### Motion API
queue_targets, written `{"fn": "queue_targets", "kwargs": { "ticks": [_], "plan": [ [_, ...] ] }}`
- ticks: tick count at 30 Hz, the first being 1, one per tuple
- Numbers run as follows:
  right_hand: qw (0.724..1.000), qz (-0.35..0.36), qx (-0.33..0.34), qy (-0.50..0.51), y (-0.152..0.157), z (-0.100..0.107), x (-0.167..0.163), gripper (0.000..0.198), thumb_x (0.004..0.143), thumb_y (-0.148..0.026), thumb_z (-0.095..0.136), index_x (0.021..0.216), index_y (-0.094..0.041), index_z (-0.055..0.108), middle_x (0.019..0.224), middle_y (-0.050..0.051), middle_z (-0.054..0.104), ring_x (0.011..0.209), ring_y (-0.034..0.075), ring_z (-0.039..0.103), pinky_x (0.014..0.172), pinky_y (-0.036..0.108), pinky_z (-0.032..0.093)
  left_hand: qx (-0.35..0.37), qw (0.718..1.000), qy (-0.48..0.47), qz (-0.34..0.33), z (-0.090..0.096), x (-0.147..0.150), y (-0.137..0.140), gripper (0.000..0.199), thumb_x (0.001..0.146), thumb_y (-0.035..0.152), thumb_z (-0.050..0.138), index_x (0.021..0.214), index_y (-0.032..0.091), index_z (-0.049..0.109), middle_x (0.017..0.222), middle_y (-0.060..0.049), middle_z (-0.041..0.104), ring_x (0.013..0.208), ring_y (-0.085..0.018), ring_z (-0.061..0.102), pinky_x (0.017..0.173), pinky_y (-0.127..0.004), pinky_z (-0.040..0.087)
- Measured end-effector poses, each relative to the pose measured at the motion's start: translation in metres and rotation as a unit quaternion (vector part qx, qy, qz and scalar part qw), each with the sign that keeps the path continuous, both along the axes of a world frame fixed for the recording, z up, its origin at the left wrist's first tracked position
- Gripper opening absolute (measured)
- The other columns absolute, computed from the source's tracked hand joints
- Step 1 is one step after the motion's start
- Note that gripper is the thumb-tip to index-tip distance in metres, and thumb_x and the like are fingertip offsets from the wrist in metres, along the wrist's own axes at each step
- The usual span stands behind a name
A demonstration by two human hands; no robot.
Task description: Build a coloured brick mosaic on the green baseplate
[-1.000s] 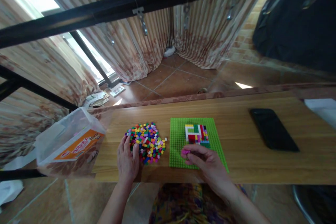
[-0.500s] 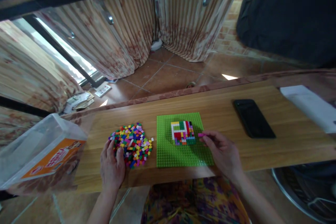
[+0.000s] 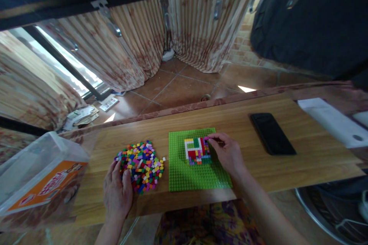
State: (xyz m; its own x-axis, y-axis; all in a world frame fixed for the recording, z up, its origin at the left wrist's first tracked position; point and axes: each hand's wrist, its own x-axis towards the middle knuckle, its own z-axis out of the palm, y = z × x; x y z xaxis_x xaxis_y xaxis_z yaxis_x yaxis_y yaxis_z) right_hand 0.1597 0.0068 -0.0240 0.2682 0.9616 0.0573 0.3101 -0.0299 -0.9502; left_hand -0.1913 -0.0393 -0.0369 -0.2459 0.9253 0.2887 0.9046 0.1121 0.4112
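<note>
A green baseplate [image 3: 186,180] lies on the wooden table with a small block of coloured building bricks [image 3: 197,151] built up on it. My right hand [image 3: 228,153] pinches a small magenta brick [image 3: 206,138] at the far right corner of that build; whether the brick is seated there I cannot tell. Left of the plate spreads a pile of loose bricks [image 3: 143,164] in many colours. My left hand [image 3: 117,191] rests at the pile's near left edge, fingers spread and touching the bricks, with nothing visible gripped.
A black phone [image 3: 272,134] lies on the wooden table [image 3: 238,122] to the right. Beyond it is a white sheet-like object [image 3: 330,118]. A clear plastic container with an orange label [image 3: 48,187] stands at the left end. Curtains [image 3: 126,42] hang beyond the table.
My right hand has moved left and away from me, carrying the magenta brick from beside the build to its far right corner. My left hand stays at the pile. The view has shifted slightly.
</note>
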Motion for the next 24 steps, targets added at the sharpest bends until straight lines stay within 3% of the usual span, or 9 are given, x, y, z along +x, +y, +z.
{"fn": "queue_targets", "kwargs": {
  "ticks": [6,13,18,24],
  "plan": [
    [1.000,0.003,-0.020,-0.017,-0.001,0.002,-0.003,0.023,0.084,-0.040,0.060,0.091,-0.020,0.070,0.089,0.006,0.071,0.075,0.019,0.066,0.070,0.033,0.053,0.000,1.000,-0.003,-0.003,0.001,0.000,-0.001,0.054,0.095,0.047,0.032,0.135,0.014,0.048,0.143,-0.017,0.046,0.134,-0.031,0.042,0.112,-0.051,0.035],
    [0.994,0.048,0.007,-0.094,-0.008,0.011,-0.007,0.023,0.086,-0.034,0.056,0.099,-0.021,0.070,0.094,0.006,0.070,0.078,0.017,0.064,0.070,0.030,0.051,0.006,1.000,0.003,-0.006,0.000,-0.001,0.000,0.057,0.095,0.048,0.030,0.133,0.011,0.049,0.140,-0.019,0.048,0.132,-0.032,0.044,0.111,-0.051,0.036],
    [0.993,0.082,0.000,-0.085,-0.007,0.012,-0.001,0.024,0.088,-0.032,0.054,0.103,-0.021,0.069,0.095,0.006,0.069,0.080,0.017,0.064,0.072,0.030,0.051,0.006,1.000,0.004,-0.003,0.000,-0.001,0.000,0.057,0.095,0.048,0.029,0.134,0.011,0.049,0.141,-0.019,0.048,0.132,-0.033,0.044,0.110,-0.052,0.036],
    [0.996,0.063,-0.008,-0.065,-0.002,0.008,0.004,0.025,0.088,-0.037,0.056,0.100,-0.021,0.070,0.098,0.006,0.068,0.081,0.017,0.064,0.072,0.030,0.050,0.010,1.000,0.004,-0.010,0.001,0.000,-0.002,0.055,0.096,0.046,0.030,0.137,0.013,0.047,0.143,-0.017,0.047,0.133,-0.031,0.043,0.111,-0.051,0.036]
  ]
}}
